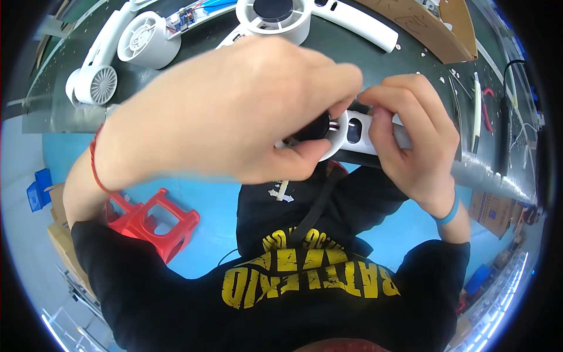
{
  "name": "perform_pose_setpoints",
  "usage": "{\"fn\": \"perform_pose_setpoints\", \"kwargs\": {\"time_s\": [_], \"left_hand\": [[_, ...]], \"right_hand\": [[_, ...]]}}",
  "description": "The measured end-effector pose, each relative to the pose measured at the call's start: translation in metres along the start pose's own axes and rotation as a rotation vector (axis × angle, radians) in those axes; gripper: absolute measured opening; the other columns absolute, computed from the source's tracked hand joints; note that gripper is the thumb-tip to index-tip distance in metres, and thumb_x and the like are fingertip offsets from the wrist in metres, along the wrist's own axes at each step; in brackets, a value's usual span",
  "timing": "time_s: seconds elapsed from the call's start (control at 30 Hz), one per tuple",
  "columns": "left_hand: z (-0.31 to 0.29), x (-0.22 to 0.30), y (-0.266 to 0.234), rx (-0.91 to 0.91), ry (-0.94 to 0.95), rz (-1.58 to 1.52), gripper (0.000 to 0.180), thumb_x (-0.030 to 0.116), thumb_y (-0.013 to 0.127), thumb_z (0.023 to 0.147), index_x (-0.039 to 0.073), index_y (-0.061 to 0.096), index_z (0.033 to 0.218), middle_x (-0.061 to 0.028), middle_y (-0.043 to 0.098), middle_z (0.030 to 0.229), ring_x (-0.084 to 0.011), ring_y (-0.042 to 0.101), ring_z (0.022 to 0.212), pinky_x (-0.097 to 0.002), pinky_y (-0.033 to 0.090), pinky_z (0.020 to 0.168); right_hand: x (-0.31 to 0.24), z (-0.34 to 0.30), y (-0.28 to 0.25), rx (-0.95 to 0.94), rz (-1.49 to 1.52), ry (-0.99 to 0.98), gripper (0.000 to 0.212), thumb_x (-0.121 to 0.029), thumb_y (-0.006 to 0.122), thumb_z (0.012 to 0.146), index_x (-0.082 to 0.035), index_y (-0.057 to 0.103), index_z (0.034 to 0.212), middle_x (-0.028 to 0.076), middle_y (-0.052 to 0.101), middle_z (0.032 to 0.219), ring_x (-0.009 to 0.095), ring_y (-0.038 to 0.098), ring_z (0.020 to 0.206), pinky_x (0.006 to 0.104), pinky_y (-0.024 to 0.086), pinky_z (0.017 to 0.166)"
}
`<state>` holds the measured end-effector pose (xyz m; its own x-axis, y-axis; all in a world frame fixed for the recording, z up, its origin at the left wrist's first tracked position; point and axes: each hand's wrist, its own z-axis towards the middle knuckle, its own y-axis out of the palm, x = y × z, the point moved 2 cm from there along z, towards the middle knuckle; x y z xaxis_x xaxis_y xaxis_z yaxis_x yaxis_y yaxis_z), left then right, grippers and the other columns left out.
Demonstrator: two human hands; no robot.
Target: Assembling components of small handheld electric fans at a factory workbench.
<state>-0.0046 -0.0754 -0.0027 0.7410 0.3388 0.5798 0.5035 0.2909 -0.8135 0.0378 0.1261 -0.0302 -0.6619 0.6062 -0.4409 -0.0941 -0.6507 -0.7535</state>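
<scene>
A white handheld fan (365,132) is at the table's near edge, its round head to the left and its handle to the right. My left hand (258,111) reaches across from the left, thumb and fingers closed round the head and its black centre (316,129). Much of that head is hidden under the hand. On the other side, my right hand (417,126) is closed on the handle, with thumb and bent fingers pressed against it. An oval dark opening shows in the handle between the two hands.
Beyond my hands lie another white fan (352,22), an opened fan (149,41) with a circuit board (186,22), and a folded fan (97,85). A cardboard box (460,35) stands far right. Red-handled pliers (486,111) lie right. A red stool (155,220) stands on the floor.
</scene>
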Motion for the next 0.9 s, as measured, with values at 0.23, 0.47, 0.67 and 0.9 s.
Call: {"fn": "perform_pose_setpoints", "kwargs": {"time_s": [0.23, 0.47, 0.67, 0.9], "left_hand": [[-0.006, 0.001, 0.007, 0.188, -0.188, 0.03, 0.026, -0.001, 0.068, 0.075, 0.0, 0.056, 0.099, -0.0112, 0.066, 0.093, -0.0226, 0.065, 0.08, -0.029, 0.054, 0.075], [-0.013, 0.007, 0.019, 0.331, -0.216, -0.174, 0.026, 0.0, 0.069, 0.077, -0.001, 0.057, 0.1, -0.0116, 0.066, 0.095, -0.016, 0.065, 0.085, -0.0266, 0.052, 0.079], [-0.016, 0.007, 0.052, 0.665, -0.26, -0.325, 0.024, 0.0, 0.064, 0.08, -0.002, 0.056, 0.103, -0.0121, 0.065, 0.1, -0.0146, 0.063, 0.09, -0.0276, 0.05, 0.083], [-0.02, 0.004, 0.07, 0.83, -0.275, -0.551, 0.023, 0.002, 0.06, 0.085, -0.002, 0.051, 0.107, -0.0156, 0.064, 0.106, -0.0136, 0.06, 0.091, -0.0276, 0.049, 0.082]], "right_hand": [[-0.004, 0.0, 0.001, -0.021, -0.027, 0.038, 0.022, 0.015, 0.059, 0.075, 0.001, 0.064, 0.092, 0.011, 0.058, 0.086, 0.021, 0.058, 0.073, 0.0288, 0.048, 0.064], [-0.001, -0.003, -0.005, -0.034, 0.022, 0.089, 0.022, 0.013, 0.061, 0.078, 0.001, 0.067, 0.095, 0.012, 0.063, 0.091, 0.023, 0.062, 0.079, 0.0277, 0.049, 0.07], [0.003, 0.006, -0.014, -0.129, 0.248, 0.21, 0.019, 0.012, 0.062, 0.081, 0.003, 0.067, 0.096, 0.012, 0.068, 0.096, 0.02, 0.065, 0.086, 0.0281, 0.051, 0.078], [-0.008, 0.021, -0.017, -0.217, 0.552, 0.351, 0.012, 0.01, 0.065, 0.077, 0.001, 0.066, 0.084, 0.014, 0.07, 0.094, 0.019, 0.065, 0.085, 0.0288, 0.051, 0.077]]}}
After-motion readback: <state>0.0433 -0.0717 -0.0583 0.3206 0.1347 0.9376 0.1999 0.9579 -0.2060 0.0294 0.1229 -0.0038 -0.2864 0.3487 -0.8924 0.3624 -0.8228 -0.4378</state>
